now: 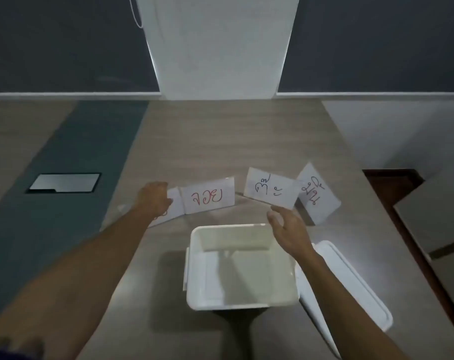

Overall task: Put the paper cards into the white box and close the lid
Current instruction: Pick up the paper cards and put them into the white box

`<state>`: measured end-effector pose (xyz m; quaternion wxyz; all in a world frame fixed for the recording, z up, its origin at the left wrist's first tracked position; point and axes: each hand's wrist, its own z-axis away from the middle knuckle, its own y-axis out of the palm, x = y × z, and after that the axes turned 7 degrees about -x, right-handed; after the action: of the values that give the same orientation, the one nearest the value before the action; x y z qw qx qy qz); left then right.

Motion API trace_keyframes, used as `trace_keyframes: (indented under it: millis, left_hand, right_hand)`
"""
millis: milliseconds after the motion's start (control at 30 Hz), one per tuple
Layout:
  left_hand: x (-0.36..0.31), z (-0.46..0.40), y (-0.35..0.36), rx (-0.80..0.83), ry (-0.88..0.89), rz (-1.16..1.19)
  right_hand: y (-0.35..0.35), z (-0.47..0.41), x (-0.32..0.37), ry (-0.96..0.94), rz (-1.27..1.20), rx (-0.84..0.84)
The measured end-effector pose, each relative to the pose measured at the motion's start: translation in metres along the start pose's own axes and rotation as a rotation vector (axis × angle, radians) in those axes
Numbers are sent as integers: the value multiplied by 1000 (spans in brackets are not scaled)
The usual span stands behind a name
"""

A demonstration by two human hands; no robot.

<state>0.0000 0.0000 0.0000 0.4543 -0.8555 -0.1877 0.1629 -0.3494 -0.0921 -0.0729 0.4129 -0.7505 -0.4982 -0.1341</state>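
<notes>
From the head view, four paper cards stand in a loose row across the middle of the tabletop (220,141), beyond the white box (242,302), each with its long axis running roughly left to right and its written face turned toward the camera. The leftmost card (175,203) is partly hidden behind the left hand (153,200), whose fingers curl around its left edge in a closed grip on it. Just right of it, the card with red writing (209,194) stands nearly upright and level. The third card (271,188), marked in dark ink, tilts so its right end dips; its lower edge meets the fingertips (275,211) of the right hand (289,231), whose grip is wide, with the palm turned inward, and whether it pinches the card cannot be told. The fourth card (317,194) sits nearest the right edge of the tabletop, turned so its long axis runs steeply up and down, with writing in dark ink. The white box sits near the front edge of the tabletop, open and holding nothing, its long axis running toward the far edge. Its lid (350,287) lies flat just beside its right wall, slanting toward the front right corner. A dark rectangular panel (65,182) is set flush toward the left edge.
</notes>
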Motion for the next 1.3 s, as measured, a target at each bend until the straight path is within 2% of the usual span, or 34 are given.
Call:
trace_keyframes:
  millis: [100,167,333,500,733,900,1133,1233,1300]
  left_hand:
    - [14,-6,-6,-81,-27,-86]
    - [22,-9,-12,-85,-54,-94]
    - [27,-8,-14,-50,-80,41]
    - [26,15,6,-2,-69,47]
    - [34,95,53,24,-102,-28]
    - [24,143,67,-56,-18,1]
    - [-47,208,46,-138,158,154]
    - [-75,239,44,-94,236,254]
    - [-93,260,60,20,274,305]
  right_hand:
    - [-5,9,-7,4,-133,-66]
    - [-7,18,-9,6,-202,-53]
    - [0,23,-8,73,-276,-64]
    - [13,36,-21,148,-223,-30]
    - [36,108,-63,301,-110,-2]
    - [47,160,-93,422,-50,74]
    - [62,207,-128,546,2,149]
    - [69,218,-134,575,0,181]
    - [78,227,-144,609,-12,209]
